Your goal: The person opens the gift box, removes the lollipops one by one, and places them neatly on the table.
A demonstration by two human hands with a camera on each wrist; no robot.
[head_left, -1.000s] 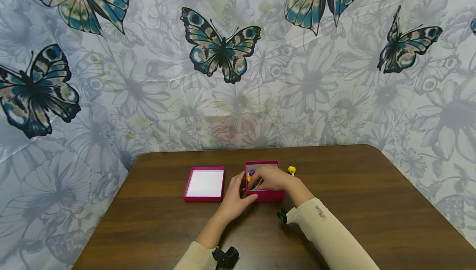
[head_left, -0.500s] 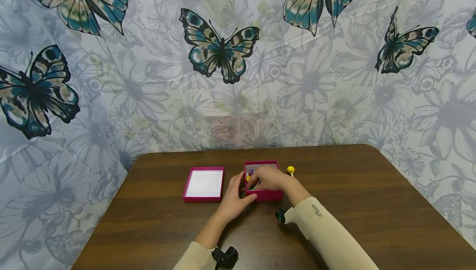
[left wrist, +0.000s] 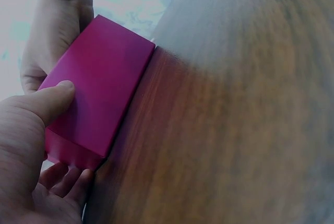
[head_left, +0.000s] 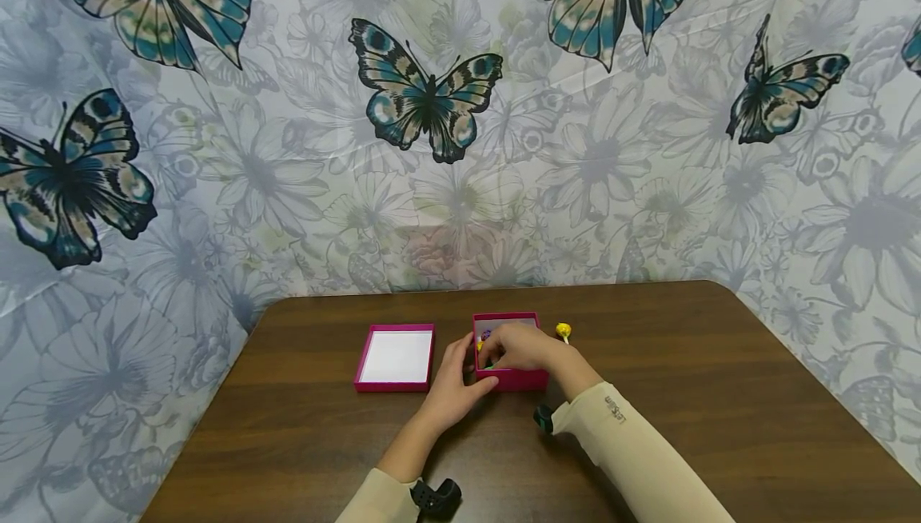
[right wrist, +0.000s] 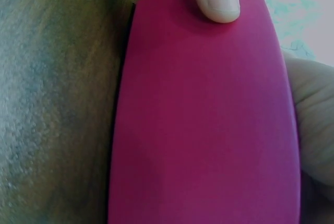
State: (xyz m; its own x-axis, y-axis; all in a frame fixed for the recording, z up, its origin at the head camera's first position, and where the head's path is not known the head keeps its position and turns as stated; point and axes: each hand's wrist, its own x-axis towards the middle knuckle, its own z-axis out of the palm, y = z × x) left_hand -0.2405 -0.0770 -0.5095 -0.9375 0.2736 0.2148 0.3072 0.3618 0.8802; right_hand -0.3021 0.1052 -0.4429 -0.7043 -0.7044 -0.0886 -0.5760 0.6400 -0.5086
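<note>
An open magenta box (head_left: 512,380) stands on the wooden table. My left hand (head_left: 452,385) grips its near left corner. In the left wrist view the thumb (left wrist: 61,98) presses the front wall and the fingers lie along the side. My right hand (head_left: 520,345) reaches down into the box with bent fingers, pinching a lollipop of which a bit of green (head_left: 492,365) shows at the fingertips; the rest is hidden. Beside these fingers, a purple lollipop (head_left: 486,335) and a yellow one (head_left: 480,345) lie inside. In the right wrist view the box's front wall (right wrist: 209,109) covers the fingers.
Left of the box lies a magenta lid (head_left: 394,386), its white inside facing up. Another yellow lollipop (head_left: 564,330) is on the table (head_left: 683,363) just right of the box. Behind the table's far edge hangs a butterfly-print cloth (head_left: 460,211).
The right fingers have sunk slightly inside the box, and the pale stick seen by them earlier is now hidden. The left hand, box and lid hold their places.
</note>
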